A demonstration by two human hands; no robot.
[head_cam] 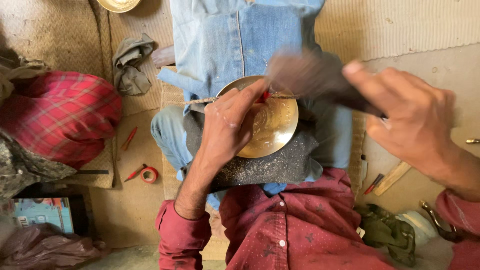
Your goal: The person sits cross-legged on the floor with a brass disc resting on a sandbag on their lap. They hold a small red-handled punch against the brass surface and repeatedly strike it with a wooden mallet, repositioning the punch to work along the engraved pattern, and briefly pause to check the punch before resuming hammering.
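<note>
Resting on a dark grey pad (280,167) across the lap, a brass plate (272,125) is seen, tied by a cord (200,101). A red-tipped tool (263,96) is pinched shut in the left hand (227,125), tip at the plate's upper rim. A blurred dark hammer (320,80) is gripped closed by the right hand (410,120), above the plate's right side. Woven matting (60,35) and a bare floor (125,210) are seen. Red tape (149,174) lies at the mat's lower edge; a grey rag (131,62) near its top.
</note>
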